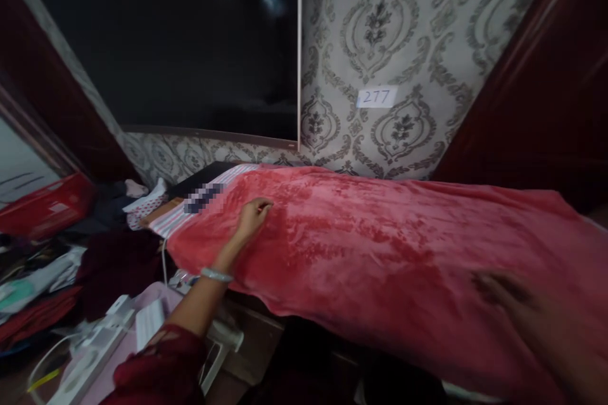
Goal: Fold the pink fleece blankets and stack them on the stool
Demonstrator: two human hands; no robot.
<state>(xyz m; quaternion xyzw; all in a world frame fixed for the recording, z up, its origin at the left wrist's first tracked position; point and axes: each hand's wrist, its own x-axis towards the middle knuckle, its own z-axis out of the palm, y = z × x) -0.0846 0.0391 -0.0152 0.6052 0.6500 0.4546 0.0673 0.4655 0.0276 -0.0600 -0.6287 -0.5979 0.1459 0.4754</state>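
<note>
blurred right hand (517, 304) flat, left hand (251, 215) curled, both on red blanket (380, 234), long axis left-right

surface: desk, almost wholly hidden under cloth | cover: red fleece blanket (380, 247) spread flat over its top, near edge hanging over the front | far left end: striped cloth (173, 218) showing beneath the blanket | on it: dark flat object (202, 178) by the wall | below near edge: dark, unclear
</note>
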